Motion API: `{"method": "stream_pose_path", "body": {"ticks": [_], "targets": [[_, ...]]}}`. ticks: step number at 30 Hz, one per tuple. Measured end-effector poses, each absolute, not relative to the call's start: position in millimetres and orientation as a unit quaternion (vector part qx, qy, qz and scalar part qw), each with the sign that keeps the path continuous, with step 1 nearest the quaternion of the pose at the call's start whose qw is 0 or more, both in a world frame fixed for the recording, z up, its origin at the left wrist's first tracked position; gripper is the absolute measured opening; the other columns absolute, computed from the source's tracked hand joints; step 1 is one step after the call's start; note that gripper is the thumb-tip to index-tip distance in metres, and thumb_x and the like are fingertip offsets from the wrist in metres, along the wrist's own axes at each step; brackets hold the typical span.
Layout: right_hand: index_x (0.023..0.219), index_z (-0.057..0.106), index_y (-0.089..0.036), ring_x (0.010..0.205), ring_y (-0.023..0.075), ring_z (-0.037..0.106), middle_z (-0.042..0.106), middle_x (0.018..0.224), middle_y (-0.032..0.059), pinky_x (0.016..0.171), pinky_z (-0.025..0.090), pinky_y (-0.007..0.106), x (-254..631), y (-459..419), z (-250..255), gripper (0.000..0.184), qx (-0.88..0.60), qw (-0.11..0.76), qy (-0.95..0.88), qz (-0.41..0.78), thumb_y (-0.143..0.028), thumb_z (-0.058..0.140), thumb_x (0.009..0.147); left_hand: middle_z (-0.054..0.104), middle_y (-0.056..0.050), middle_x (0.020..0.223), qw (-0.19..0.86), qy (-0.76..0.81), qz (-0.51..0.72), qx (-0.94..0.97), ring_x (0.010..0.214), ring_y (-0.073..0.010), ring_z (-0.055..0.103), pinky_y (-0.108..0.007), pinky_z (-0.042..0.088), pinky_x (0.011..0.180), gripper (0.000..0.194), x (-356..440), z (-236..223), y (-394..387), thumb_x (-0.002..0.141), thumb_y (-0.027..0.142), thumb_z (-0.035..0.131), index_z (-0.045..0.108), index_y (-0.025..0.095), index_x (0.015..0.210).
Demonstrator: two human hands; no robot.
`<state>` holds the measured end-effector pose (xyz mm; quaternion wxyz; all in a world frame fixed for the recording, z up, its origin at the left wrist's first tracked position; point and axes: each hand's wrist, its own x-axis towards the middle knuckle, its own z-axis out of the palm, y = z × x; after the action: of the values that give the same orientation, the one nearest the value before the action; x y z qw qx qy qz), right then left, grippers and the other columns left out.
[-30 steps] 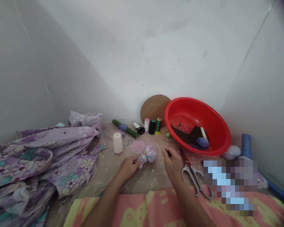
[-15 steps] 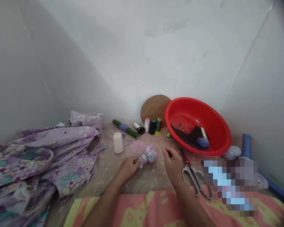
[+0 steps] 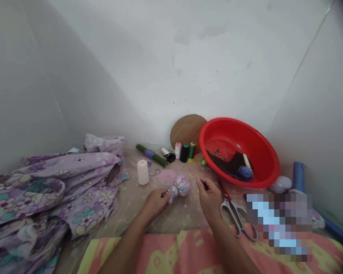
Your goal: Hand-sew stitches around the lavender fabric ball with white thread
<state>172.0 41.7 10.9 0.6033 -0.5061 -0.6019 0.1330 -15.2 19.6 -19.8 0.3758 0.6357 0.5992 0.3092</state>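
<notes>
My left hand (image 3: 156, 202) is closed around the narrow end of a floral cloth bundle (image 3: 183, 185). The bundle has a round, stuffed-looking head, and dark thread winds about its neck. To the right of it my right hand (image 3: 210, 198) is held in a pinch, thumb against forefinger. Whatever lies between those fingertips is too small to make out. Scissors (image 3: 234, 217) with grey handles and a red part lie just right of my right hand. A white thread cone (image 3: 143, 173) stands upright beyond my left hand.
A red basin (image 3: 263, 152) leans at the back right, holding dark material and a purple yarn ball (image 3: 245, 173). Several thread spools (image 3: 184, 153) and a green stick (image 3: 157, 157) lie by the wall near a cardboard disc (image 3: 185, 131). Floral cloth (image 3: 85, 190) is heaped at left.
</notes>
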Motion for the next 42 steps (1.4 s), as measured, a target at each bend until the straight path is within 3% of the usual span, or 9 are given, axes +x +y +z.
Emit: {"method": "stream_pose_path", "body": {"ticks": [7,14,24,32,42], "targets": [[0.069,0.059,-0.015,0.059,0.0128,0.051,0.059,0.063,0.0019,0.058,0.038,0.022,172,42,12,0.026,-0.529,0.593,-0.596,0.115,-0.037,0.046,0.073,0.046,0.002,0.046,0.369,0.598,0.315,0.638,0.038,-0.0084,0.042,-0.018,0.026,0.038,0.038,-16,-19,19,0.074,0.046,0.035,0.053,0.014,0.066],[0.091,0.058,-0.015,0.067,0.0146,0.055,0.063,0.078,0.0058,0.063,0.041,0.025,173,42,13,0.034,-0.564,0.593,-0.566,0.093,-0.038,0.038,0.077,0.047,0.002,0.047,0.369,0.609,0.304,0.633,0.039,-0.0093,0.043,-0.019,0.027,0.04,0.041,-16,-24,21,0.074,0.048,0.034,0.057,0.014,0.071],[0.082,0.065,-0.022,0.071,0.0151,0.059,0.066,0.078,0.0018,0.065,0.043,0.024,153,31,4,0.024,-0.475,0.446,-0.719,0.242,-0.031,0.043,0.076,0.05,0.001,0.049,0.342,0.59,0.304,0.665,0.044,-0.0099,0.044,-0.019,0.027,0.042,0.04,-18,-20,21,0.075,0.046,0.035,0.058,0.013,0.071],[0.079,0.067,-0.028,0.073,0.016,0.061,0.068,0.08,-0.0014,0.06,0.041,0.023,149,28,-2,0.021,-0.513,0.344,-0.749,0.24,-0.031,0.048,0.074,0.051,0.002,0.056,0.386,0.573,0.329,0.644,0.044,-0.0091,0.046,-0.017,0.032,0.038,0.039,-17,-19,21,0.074,0.046,0.038,0.057,0.015,0.09],[0.085,0.065,-0.033,0.081,0.0168,0.06,0.066,0.088,-0.0029,0.067,0.043,0.026,145,27,-8,0.022,-0.537,0.303,-0.753,0.229,-0.026,0.048,0.073,0.047,0.002,0.051,0.421,0.582,0.332,0.612,0.038,-0.0083,0.043,-0.017,0.033,0.035,0.041,-17,-18,21,0.072,0.049,0.039,0.056,0.013,0.084]]}}
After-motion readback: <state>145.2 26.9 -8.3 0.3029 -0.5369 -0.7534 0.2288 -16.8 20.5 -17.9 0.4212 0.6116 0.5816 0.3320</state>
